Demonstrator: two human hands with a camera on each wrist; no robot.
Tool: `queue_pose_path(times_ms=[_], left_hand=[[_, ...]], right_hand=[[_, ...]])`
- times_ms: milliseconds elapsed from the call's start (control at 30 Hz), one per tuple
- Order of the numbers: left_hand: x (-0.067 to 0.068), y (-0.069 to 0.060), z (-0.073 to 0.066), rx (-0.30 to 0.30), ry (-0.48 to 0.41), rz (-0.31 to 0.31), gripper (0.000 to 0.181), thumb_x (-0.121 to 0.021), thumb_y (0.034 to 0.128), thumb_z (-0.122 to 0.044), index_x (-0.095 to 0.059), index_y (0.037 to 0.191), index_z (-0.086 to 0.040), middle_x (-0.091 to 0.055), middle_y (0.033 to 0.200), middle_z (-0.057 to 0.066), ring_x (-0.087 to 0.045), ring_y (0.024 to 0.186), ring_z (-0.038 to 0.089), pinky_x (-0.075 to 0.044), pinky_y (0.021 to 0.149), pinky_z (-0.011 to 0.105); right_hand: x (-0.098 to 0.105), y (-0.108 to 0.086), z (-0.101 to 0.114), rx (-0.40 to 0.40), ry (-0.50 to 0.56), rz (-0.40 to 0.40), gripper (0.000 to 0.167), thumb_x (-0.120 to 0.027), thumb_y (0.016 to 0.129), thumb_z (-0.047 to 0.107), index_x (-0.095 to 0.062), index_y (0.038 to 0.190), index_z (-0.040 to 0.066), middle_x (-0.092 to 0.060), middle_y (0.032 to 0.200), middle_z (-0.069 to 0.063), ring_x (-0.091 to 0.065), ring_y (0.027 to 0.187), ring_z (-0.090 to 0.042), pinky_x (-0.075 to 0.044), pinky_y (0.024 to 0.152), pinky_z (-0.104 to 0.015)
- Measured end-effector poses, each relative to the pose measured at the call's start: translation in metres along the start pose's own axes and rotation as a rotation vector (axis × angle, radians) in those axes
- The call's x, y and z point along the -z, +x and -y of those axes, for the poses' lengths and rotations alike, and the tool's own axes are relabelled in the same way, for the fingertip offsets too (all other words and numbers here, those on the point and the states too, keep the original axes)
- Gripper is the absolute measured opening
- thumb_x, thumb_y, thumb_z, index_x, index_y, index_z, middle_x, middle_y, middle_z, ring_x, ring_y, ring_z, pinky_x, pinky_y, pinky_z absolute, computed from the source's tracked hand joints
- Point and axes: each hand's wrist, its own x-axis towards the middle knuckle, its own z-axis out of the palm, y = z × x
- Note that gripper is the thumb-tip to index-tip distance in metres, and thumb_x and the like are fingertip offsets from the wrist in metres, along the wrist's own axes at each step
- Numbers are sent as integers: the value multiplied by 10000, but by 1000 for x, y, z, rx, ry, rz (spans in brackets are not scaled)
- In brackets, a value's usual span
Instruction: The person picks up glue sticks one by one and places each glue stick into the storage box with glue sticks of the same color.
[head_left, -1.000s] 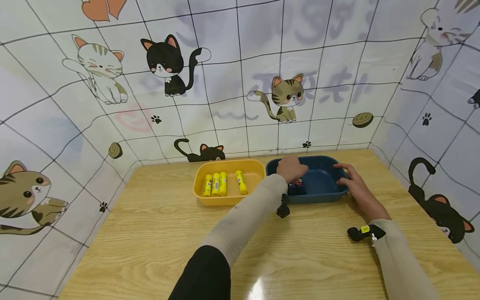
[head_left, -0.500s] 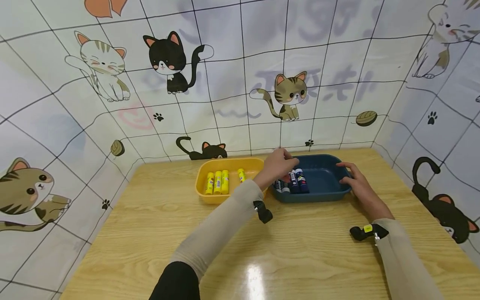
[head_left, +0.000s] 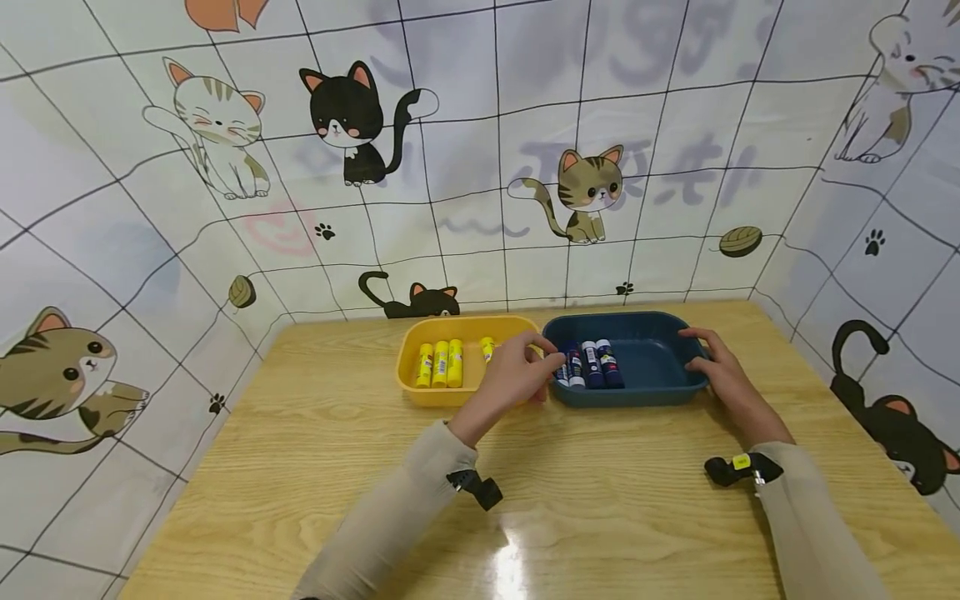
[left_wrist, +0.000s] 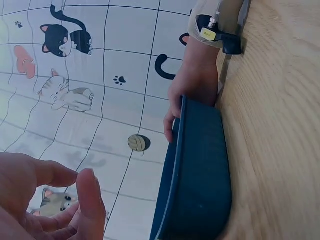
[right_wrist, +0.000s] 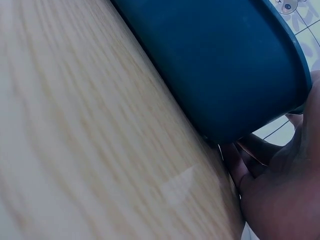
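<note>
My left hand [head_left: 513, 372] hovers over the right end of a yellow tray [head_left: 405, 398], beside the left rim of a blue tray [head_left: 660, 398]. Nothing shows between its thumb and bent index finger in the left wrist view. My right hand [head_left: 726, 385] grips the blue tray's right end, fingers over the rim. Several dark blue glue sticks [head_left: 592, 365] lie side by side in the blue tray's left part. Several yellow glue sticks [head_left: 440, 364] lie in the yellow tray; one at the right [head_left: 487, 347] is partly hidden by my left hand.
Both trays stand next to each other at the back of a wooden table [head_left: 360, 467]. A white wall covering [head_left: 480, 250] with cat drawings rises close behind and at both sides. Each wrist bears a small black camera [head_left: 476, 490].
My left hand has come out of the blue tray and moved left and nearer, uncovering the dark blue glue sticks. The right hand has stayed on the blue tray's end.
</note>
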Motion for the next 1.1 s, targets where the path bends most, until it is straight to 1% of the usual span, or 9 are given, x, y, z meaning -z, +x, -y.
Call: queue_pose_path(times_ms=[300, 533, 600, 667, 767, 833, 900, 967, 1100], left_hand=[[36, -19, 31, 40, -141, -87, 222, -689, 992, -266, -682, 1121, -86, -651, 796, 96, -616, 499, 170, -641, 559, 468], [65, -25, 47, 82, -169, -172, 224, -689, 993, -238, -685, 1109, -47, -656, 796, 137, -604, 511, 160, -629, 523, 369], [73, -28, 51, 85, -160, -191, 218, -680, 999, -227, -685, 1113, -41, -653, 803, 160, -600, 515, 161, -623, 519, 349], [81, -30, 55, 89, -157, -209, 205, -675, 1002, -218, -684, 1097, -37, -645, 796, 153, -599, 515, 162, -615, 508, 332], [91, -34, 59, 93, -147, -227, 183, -675, 1001, -219, -686, 1076, -53, -633, 779, 113, -606, 519, 168, -613, 506, 330], [98, -35, 61, 95, -140, -240, 188, -677, 1000, -228, -683, 1074, -56, -632, 773, 84, -611, 522, 167, -613, 508, 327], [105, -35, 62, 89, -127, -254, 217, -676, 1001, -237, -684, 1091, -39, -644, 783, 97, -618, 526, 163, -616, 515, 324], [113, -32, 63, 78, -104, -270, 256, -668, 1008, -251, -689, 1117, -20, -659, 793, 100, -624, 530, 165, -619, 525, 320], [132, -22, 62, 41, -14, -307, 268, -661, 1009, -278, -689, 1118, -35, -685, 837, 130, -670, 554, 235, -628, 544, 327]], right_hand=[[1, 5, -4, 15, 8, -2, 601, -487, 1007, 23, -339, 1577, 143, -142, 1676, -333, -280, 1454, -577, -376, 810, -85], [1, 5, -4, 15, 28, 4, 585, -483, 1021, 42, -353, 1573, 187, -174, 1650, -364, -370, 1371, -531, -417, 780, -47], [1, 4, -3, 11, 28, 12, 565, -485, 1041, 84, -358, 1574, 220, -156, 1666, -344, -347, 1401, -531, -427, 841, -87], [2, 3, -2, 10, 46, 32, 548, -495, 1061, 134, -354, 1580, 240, -94, 1695, -305, -232, 1486, -543, -441, 1053, -241], [6, -1, -1, -14, 102, 67, 559, -507, 1087, 235, -313, 1607, 298, -20, 1722, -243, -113, 1537, -514, -268, 1234, -570], [11, -5, 1, -13, 114, 70, 583, -503, 1096, 304, -270, 1630, 309, -47, 1711, -259, -155, 1538, -438, -170, 1211, -715], [17, -8, 6, -4, 68, 31, 597, -494, 1096, 364, -253, 1640, 309, -140, 1683, -290, -305, 1469, -302, -262, 1184, -654], [24, -11, 12, 25, -5, -26, 604, -487, 1092, 405, -263, 1640, 286, -240, 1656, -262, -357, 1437, -232, -353, 1131, -509], [36, -13, 35, 81, -122, -120, 609, -507, 1082, 413, -307, 1631, 241, -270, 1665, -241, -288, 1531, -371, -366, 1114, -594]])
